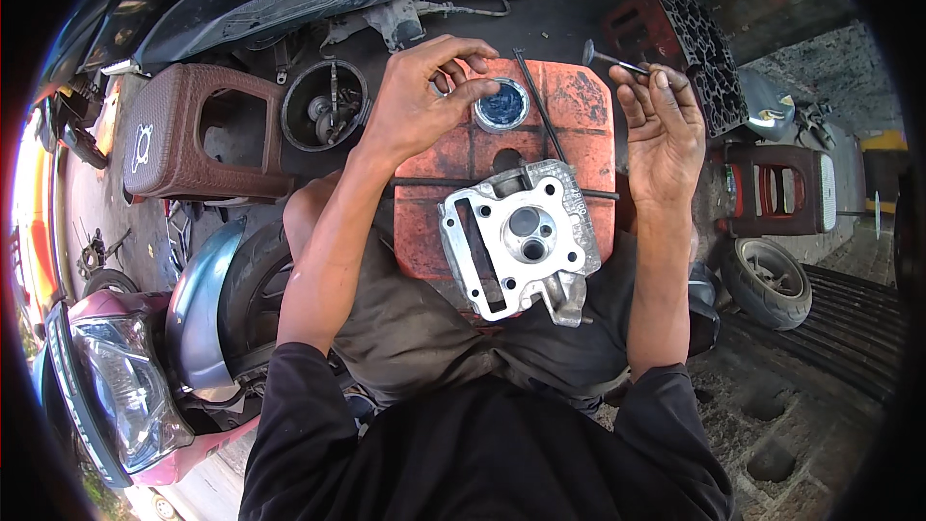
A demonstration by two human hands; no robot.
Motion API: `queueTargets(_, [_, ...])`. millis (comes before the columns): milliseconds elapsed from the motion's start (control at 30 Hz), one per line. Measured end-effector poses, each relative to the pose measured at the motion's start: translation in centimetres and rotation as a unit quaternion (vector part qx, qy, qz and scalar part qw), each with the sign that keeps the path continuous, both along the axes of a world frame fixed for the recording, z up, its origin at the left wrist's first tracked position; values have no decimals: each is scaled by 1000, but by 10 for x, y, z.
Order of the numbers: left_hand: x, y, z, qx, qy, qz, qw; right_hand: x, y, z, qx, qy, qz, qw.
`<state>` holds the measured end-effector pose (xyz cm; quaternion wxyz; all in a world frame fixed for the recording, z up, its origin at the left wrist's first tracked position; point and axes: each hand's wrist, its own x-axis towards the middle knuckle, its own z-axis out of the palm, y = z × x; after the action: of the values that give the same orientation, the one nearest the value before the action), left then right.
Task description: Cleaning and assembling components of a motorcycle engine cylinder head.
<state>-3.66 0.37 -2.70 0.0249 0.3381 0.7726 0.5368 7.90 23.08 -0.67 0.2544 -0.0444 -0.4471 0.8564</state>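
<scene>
Engine valve [615, 62] — in right hand [665, 135], by its stem

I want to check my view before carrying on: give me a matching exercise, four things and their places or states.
1. metal valve
2. cylinder head
3. small round tin
4. bucket

A. by the left hand, with a dark filling
B. held in the right hand
C. containing loose metal parts
D. silver, its flat face pierced with holes

Pairs: 1-B, 2-D, 3-A, 4-C
</scene>
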Motion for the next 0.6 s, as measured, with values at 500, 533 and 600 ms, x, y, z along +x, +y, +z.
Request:
queueTargets(500, [11,18,8,99,-126,-85,983,9,-55,-2,-212,-32,185,959])
queueTargets(533, [11,17,8,126,-169,-85,974,9,-58,-2,-215,-33,197,956])
queueTargets(600, [14,18,13,191,-185,-112,957,9,-61,-3,-218,-37,207,953])
